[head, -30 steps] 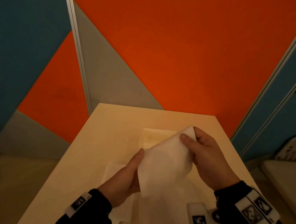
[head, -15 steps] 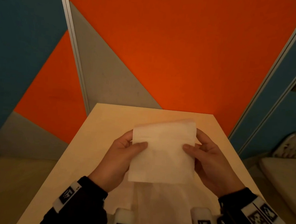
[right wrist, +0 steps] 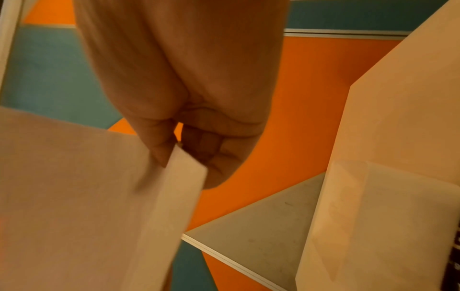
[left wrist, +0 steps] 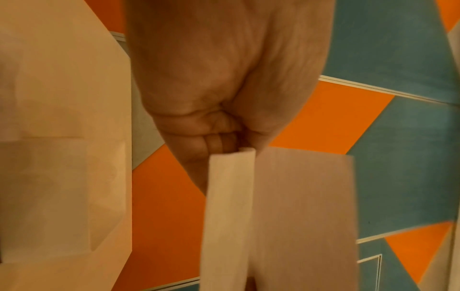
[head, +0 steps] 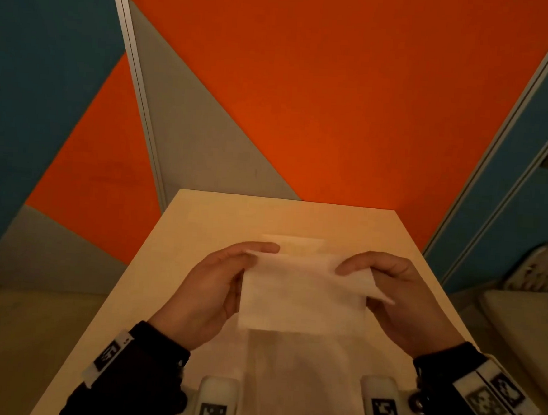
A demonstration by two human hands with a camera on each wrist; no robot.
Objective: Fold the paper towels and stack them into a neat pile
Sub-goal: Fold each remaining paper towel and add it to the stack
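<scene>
Both hands, left hand [head: 209,295] and right hand [head: 399,300], pinch the paper towel [head: 302,298] aloft; uneven corners risk a crooked fold.

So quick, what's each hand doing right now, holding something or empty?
Left hand: pinching the left edge of the paper towel, held above the table.
Right hand: pinching the same towel's right edge.

Paper towel [head: 302,293] above table [head: 200,221] — folded towels [head: 293,242] behind.
</scene>
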